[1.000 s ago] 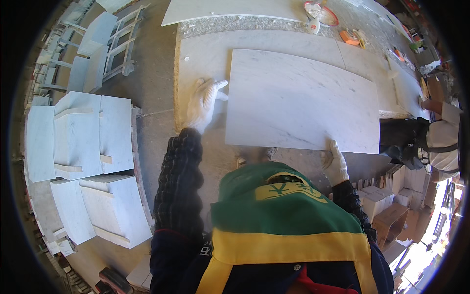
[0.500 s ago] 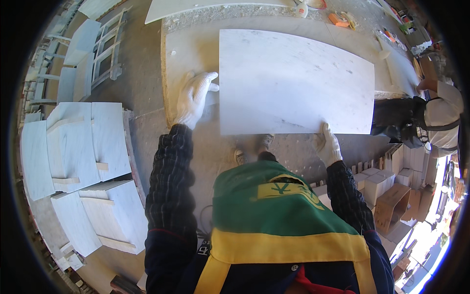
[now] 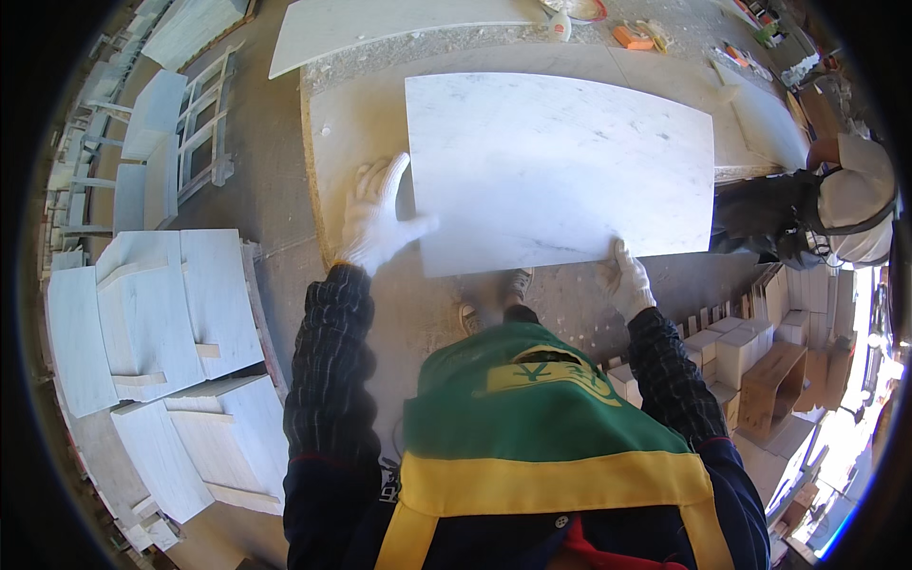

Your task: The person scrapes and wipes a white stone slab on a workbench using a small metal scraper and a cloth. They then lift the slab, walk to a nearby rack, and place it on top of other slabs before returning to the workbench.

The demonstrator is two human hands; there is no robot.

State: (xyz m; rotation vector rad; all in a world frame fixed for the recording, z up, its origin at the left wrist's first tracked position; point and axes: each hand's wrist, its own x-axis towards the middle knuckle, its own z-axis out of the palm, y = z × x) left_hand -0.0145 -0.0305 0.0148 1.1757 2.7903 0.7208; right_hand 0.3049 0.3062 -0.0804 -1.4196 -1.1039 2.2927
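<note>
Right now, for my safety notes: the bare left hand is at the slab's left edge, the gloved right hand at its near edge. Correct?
No: the head view shows a white glove on the left hand at the left edge of the slab. The right hand is as stated.

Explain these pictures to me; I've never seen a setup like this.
There is no machine here, only a person. The view comes from the left of two wide cameras worn on their head, looking down, so straight edges bend near the rim. The gloved right hand holds the near edge of a pale slab, thumb on top. The gloved left hand is spread open at its left edge; how firmly it touches, I cannot tell. Beyond, on the bench, are another slab, a bottle and something orange.
</note>
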